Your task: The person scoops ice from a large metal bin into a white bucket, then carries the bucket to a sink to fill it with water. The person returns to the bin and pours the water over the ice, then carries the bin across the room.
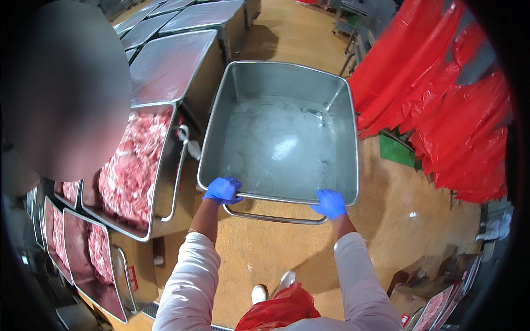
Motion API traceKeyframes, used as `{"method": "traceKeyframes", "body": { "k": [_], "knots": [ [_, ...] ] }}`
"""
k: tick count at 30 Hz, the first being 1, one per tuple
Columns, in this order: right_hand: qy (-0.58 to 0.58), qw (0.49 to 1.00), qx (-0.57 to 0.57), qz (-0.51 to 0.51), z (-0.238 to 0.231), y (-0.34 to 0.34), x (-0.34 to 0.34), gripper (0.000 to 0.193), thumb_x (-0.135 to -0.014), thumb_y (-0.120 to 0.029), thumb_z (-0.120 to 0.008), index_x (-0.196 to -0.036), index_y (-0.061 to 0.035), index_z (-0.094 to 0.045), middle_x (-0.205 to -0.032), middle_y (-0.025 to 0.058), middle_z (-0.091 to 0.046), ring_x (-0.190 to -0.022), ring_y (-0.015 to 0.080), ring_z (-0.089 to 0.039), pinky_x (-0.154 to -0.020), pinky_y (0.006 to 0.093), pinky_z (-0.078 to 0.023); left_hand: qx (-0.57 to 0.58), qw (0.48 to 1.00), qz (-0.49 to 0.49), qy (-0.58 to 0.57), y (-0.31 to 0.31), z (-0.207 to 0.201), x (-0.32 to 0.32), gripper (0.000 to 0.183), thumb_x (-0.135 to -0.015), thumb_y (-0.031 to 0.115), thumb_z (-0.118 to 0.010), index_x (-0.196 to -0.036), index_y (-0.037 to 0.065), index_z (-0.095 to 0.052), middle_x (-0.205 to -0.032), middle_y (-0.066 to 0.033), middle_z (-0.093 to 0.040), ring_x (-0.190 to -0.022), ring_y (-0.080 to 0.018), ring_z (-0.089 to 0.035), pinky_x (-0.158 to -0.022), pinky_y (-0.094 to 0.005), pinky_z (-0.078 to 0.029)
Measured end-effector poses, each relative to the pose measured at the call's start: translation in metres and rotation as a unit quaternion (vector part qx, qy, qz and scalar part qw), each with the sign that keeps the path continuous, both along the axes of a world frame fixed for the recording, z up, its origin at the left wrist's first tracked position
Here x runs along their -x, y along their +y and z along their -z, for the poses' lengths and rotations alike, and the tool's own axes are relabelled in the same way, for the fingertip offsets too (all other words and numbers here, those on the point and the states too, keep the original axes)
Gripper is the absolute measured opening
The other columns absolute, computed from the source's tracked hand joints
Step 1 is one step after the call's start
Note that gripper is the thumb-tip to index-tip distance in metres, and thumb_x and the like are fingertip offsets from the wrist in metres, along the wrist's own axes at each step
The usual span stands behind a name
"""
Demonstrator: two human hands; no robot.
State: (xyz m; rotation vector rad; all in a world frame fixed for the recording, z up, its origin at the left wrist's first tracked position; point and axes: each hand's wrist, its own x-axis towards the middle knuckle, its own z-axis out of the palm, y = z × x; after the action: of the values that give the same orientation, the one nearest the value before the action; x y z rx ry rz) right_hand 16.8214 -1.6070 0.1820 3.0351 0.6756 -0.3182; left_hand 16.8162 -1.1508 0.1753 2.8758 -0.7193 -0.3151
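Note:
In front of me stands a large metal tub cart with a rounded rim; its inside shows bare, wet-looking metal. My left hand, in a blue glove, is closed over the near rim at its left corner. Close to the near right corner, my right hand, gloved the same way, grips that rim too. Below the rim, between both hands, runs the cart's bar handle. To the left stands another metal cart with a side handle, filled with pink and white cut meat.
More meat-filled carts stand at the lower left. Film-covered carts line the far left. Red plastic sheets hang at the right, near a green bin. Other carts are at the lower right. The floor is yellow-brown.

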Motion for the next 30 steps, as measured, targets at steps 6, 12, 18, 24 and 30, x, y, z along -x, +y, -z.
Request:
{"method": "traceKeyframes", "body": {
  "k": [6, 12, 18, 24, 30],
  "knots": [
    [-0.008, 0.999, -0.045, 0.002, -0.004, 0.027, -0.120, 0.051, -0.083, -0.055, -0.074, -0.105, -0.0099, -0.067, -0.101, 0.0127, -0.073, -0.097, 0.0322, -0.073, -0.079, 0.0489, -0.059, -0.032, 0.998, 0.011, -0.052, 0.023, -0.004, -0.142, 0.040, -0.075, 0.046, -0.078, -0.094, 0.012, -0.068, -0.091, -0.0130, -0.070, -0.088, -0.0364, -0.070, -0.074, -0.0494, -0.059],
    [0.013, 0.996, -0.093, 0.008, -0.008, 0.033, -0.258, 0.050, -0.084, -0.053, -0.073, -0.107, -0.0090, -0.065, -0.103, 0.0133, -0.072, -0.097, 0.0330, -0.072, -0.078, 0.0507, -0.060, -0.093, 0.995, -0.021, 0.013, 0.030, -0.005, -0.291, 0.039, -0.075, 0.043, -0.079, -0.097, 0.013, -0.069, -0.098, -0.0132, -0.073, -0.092, -0.0371, -0.071, -0.078, -0.0506, -0.058],
    [0.039, 0.994, -0.094, 0.027, -0.005, 0.033, -0.399, 0.048, -0.085, -0.052, -0.071, -0.106, -0.0085, -0.064, -0.100, 0.0139, -0.071, -0.096, 0.0337, -0.072, -0.077, 0.0512, -0.060, -0.125, 0.991, -0.003, 0.050, 0.026, -0.008, -0.438, 0.035, -0.078, 0.041, -0.078, -0.097, 0.012, -0.069, -0.096, -0.0140, -0.074, -0.092, -0.0376, -0.072, -0.079, -0.0503, -0.059],
    [0.014, 0.996, -0.090, 0.026, 0.000, 0.031, -0.562, 0.049, -0.085, -0.053, -0.071, -0.105, -0.0091, -0.065, -0.099, 0.0144, -0.071, -0.094, 0.0327, -0.072, -0.076, 0.0496, -0.060, -0.115, 0.993, 0.015, 0.011, 0.029, -0.005, -0.605, 0.036, -0.077, 0.041, -0.079, -0.095, 0.012, -0.068, -0.096, -0.0128, -0.073, -0.091, -0.0373, -0.072, -0.077, -0.0491, -0.060],
    [-0.107, 0.989, -0.103, 0.017, 0.014, 0.029, -0.731, 0.047, -0.079, -0.053, -0.077, -0.099, -0.0121, -0.066, -0.088, 0.0101, -0.070, -0.083, 0.0304, -0.072, -0.068, 0.0475, -0.059, -0.079, 0.997, 0.019, -0.009, 0.026, -0.002, -0.795, 0.037, -0.077, 0.042, -0.079, -0.097, 0.013, -0.068, -0.098, -0.0121, -0.073, -0.093, -0.0369, -0.072, -0.081, -0.0485, -0.059]
  ]
}}
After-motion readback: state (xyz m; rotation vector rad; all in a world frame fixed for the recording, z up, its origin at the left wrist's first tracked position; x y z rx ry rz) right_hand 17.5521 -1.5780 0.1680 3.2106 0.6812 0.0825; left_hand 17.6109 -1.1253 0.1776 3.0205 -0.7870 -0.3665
